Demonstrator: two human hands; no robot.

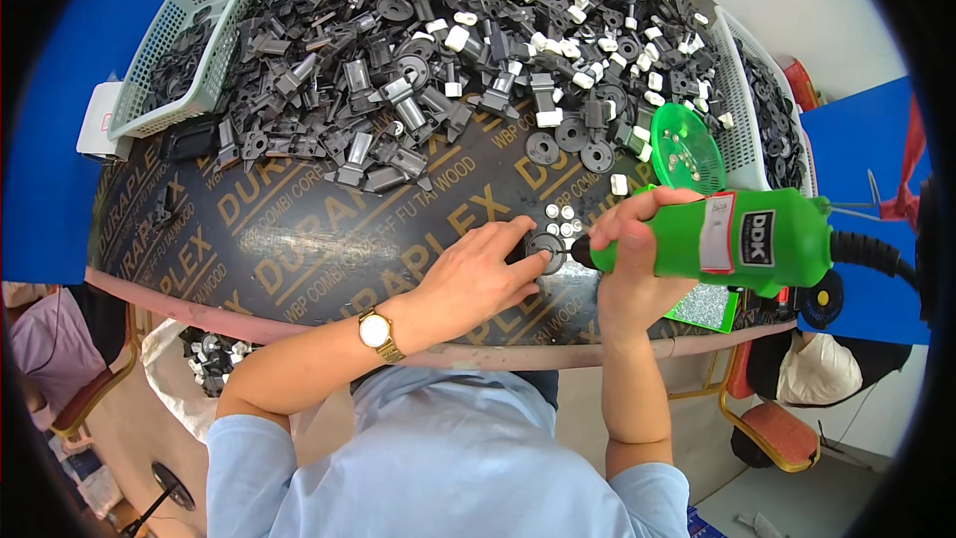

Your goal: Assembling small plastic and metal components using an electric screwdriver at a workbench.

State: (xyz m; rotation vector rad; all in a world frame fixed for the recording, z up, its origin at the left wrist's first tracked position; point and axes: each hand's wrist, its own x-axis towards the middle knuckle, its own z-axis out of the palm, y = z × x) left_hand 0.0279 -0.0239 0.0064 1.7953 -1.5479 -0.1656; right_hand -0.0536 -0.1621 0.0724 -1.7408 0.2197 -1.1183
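My right hand (642,249) is wrapped around a green electric screwdriver (787,239), held almost level with its black nose pointing left. The bit reaches to the middle of a black round plastic part (543,257) lying on the table. With its fingers around that disc, my left hand (485,269) steadies it against the tabletop. Several small white round caps (560,211) stand just beyond the disc, close to the screwdriver's nose. Whether a screw sits under the bit is too small to make out.
A large heap of black plastic parts (368,70) mixed with white pieces covers the table's far side. Light green baskets stand left (214,70) and right (737,100). Near the screwdriver are a green round dish (709,171) and a green tray of small metal pieces (705,305).
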